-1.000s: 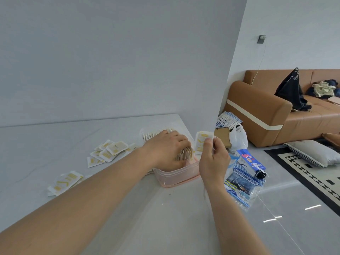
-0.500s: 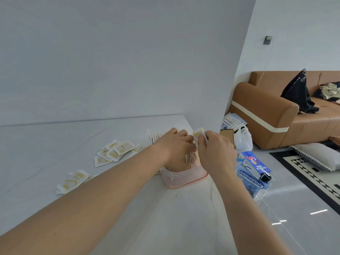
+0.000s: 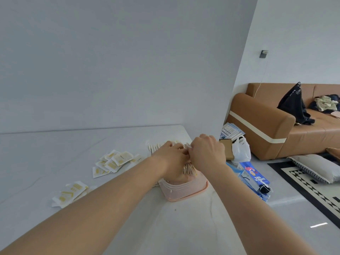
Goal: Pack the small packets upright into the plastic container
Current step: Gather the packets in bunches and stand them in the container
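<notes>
Both hands, left (image 3: pixel 173 159) and right (image 3: pixel 207 153), meet over the packets (image 3: pixel 188 169) standing in the container (image 3: pixel 184 190) on the tabletop (image 3: pixel 165 227).

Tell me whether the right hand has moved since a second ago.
Yes. The right hand has moved left from beside the plastic container to over it, meeting the left hand.

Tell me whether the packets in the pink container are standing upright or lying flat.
Upright: the packets show thin edges in a tight row inside the container, between the left hand and right hand.
</notes>
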`<state>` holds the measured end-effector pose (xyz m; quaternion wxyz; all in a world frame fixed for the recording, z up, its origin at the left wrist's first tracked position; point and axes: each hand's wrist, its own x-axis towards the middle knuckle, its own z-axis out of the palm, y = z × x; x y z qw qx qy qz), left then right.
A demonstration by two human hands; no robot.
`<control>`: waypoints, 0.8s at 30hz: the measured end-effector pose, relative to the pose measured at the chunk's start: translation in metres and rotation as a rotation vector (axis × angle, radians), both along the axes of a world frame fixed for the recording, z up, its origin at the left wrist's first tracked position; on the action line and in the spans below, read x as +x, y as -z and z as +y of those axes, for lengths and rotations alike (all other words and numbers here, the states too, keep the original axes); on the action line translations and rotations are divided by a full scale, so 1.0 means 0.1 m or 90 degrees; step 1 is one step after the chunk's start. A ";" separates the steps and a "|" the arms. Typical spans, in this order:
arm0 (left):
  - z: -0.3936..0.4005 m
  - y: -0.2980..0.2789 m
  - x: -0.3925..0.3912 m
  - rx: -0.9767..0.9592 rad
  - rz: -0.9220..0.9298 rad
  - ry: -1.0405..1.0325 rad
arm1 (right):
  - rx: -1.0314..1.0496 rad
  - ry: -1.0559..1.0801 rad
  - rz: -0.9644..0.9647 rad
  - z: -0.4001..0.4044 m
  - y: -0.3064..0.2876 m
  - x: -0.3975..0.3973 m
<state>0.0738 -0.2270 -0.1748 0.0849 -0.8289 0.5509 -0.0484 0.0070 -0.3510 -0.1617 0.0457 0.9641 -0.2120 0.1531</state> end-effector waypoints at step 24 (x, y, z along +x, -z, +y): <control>0.08 -0.12 -0.12 0.045 0.078 -0.058 | 0.154 -0.092 0.024 -0.25 0.08 -0.13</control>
